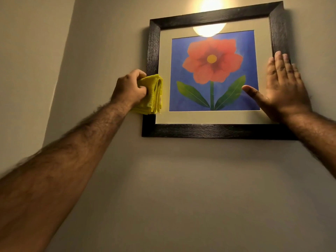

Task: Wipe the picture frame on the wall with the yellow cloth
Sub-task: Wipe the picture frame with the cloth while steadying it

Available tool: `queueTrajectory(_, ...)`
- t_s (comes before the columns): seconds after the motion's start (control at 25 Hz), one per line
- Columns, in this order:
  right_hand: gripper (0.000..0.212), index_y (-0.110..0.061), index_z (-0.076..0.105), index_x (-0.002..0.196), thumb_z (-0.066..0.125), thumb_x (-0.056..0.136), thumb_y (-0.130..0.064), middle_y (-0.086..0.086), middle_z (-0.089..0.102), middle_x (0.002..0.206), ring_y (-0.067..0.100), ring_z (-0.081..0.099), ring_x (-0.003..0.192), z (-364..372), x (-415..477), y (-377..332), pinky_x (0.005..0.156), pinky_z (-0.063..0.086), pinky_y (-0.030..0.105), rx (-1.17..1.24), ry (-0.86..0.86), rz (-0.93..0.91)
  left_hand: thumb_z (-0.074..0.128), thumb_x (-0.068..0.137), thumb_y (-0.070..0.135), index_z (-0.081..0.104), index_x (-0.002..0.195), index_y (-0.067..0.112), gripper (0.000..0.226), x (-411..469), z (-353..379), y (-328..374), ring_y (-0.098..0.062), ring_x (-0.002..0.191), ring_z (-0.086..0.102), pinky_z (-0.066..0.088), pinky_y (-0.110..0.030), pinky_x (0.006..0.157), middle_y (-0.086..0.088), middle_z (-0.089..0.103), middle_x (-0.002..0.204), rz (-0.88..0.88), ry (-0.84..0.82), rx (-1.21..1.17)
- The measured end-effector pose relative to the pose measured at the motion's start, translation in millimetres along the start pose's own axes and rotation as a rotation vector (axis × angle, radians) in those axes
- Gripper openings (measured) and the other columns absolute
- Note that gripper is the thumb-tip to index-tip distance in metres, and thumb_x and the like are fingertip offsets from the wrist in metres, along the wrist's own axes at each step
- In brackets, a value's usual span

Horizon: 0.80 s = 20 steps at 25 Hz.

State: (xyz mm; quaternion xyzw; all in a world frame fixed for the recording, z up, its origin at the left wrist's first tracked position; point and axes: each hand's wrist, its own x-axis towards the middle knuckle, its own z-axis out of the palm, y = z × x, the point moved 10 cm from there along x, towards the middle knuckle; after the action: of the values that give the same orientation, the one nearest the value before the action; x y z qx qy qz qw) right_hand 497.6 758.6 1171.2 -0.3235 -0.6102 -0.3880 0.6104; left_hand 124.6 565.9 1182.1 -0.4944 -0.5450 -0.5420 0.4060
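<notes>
A black wooden picture frame (214,130) hangs on the beige wall and holds a print of a red flower on blue. My left hand (130,88) grips a folded yellow cloth (151,95) and presses it against the frame's left side, low down, where it covers part of that edge. My right hand (282,88) lies flat with fingers spread against the right side of the frame and the glass, holding nothing. Its thumb rests on the blue print.
A wall lamp (211,4) glows just above the frame, and its glare reflects in the top of the glass. A wall corner (60,70) runs down at the left. Bare wall lies below the frame.
</notes>
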Motion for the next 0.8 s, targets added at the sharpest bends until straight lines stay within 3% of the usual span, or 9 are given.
queueTrajectory(0.28,0.110,-0.004,0.009,0.162,0.021,0.090,-0.085,0.016,0.005,0.173,0.029,0.006,0.161,-1,1,2,0.130,0.007,0.045,-0.001,-0.016,0.010,0.074,0.073,0.028,0.077,0.103,0.022,0.031,7,-6,-16,-0.016,0.089,0.068,0.051,-0.025,0.080,-0.003,0.078,0.100,-0.091,-0.052,-0.101)
queueTrajectory(0.48,0.108,-0.005,0.009,0.162,0.019,0.091,-0.084,0.016,0.006,0.173,0.029,0.006,0.161,-3,-11,0,0.129,0.006,0.045,0.054,-0.069,0.094,0.076,0.072,0.015,0.077,0.101,0.016,0.029,-3,-15,-40,-0.028,0.096,0.074,0.063,-0.040,0.083,-0.013,0.076,0.100,-0.242,-0.090,-0.393)
queueTrajectory(0.52,0.108,-0.003,0.010,0.162,0.020,0.091,-0.084,0.018,0.007,0.172,0.031,0.007,0.160,-7,-16,-11,0.130,0.007,0.047,0.059,-0.061,0.078,0.075,0.075,0.011,0.076,0.103,0.013,0.028,-6,-18,-43,-0.029,0.095,0.074,0.063,-0.039,0.082,-0.014,0.075,0.100,-0.255,-0.105,-0.443)
queueTrajectory(0.6,0.108,0.001,0.014,0.161,0.023,0.092,-0.082,0.021,0.012,0.171,0.034,0.010,0.160,-19,-22,-70,0.129,0.009,0.050,0.080,-0.027,-0.131,0.074,0.080,0.005,0.074,0.104,0.009,0.024,-17,-23,-46,-0.025,0.090,0.072,0.062,-0.034,0.077,-0.012,0.074,0.096,-0.275,-0.130,-0.551)
queueTrajectory(0.68,0.104,0.002,0.023,0.160,0.032,0.094,-0.078,0.020,0.022,0.169,0.032,0.020,0.158,-29,-32,-157,0.128,0.018,0.046,0.243,-0.043,-0.382,0.073,0.082,0.003,0.073,0.100,0.011,0.019,-31,-33,-46,-0.017,0.083,0.072,0.061,-0.029,0.074,-0.007,0.073,0.092,-0.295,-0.140,-0.640)
queueTrajectory(0.72,0.101,0.000,0.026,0.159,0.040,0.093,-0.075,0.017,0.028,0.168,0.029,0.027,0.156,-33,-35,-196,0.127,0.023,0.042,0.422,-0.099,-0.404,0.073,0.083,0.004,0.073,0.099,0.012,0.018,-39,-39,-46,-0.014,0.081,0.073,0.061,-0.027,0.072,-0.005,0.074,0.092,-0.304,-0.145,-0.666)
queueTrajectory(0.8,0.100,-0.009,0.030,0.160,0.058,0.086,-0.070,0.009,0.040,0.163,0.022,0.042,0.149,-31,-38,-255,0.120,0.037,0.037,0.897,-0.339,-0.205,0.072,0.085,0.005,0.073,0.100,0.012,0.017,-58,-51,-48,-0.013,0.081,0.074,0.061,-0.026,0.072,-0.005,0.075,0.094,-0.323,-0.157,-0.703)
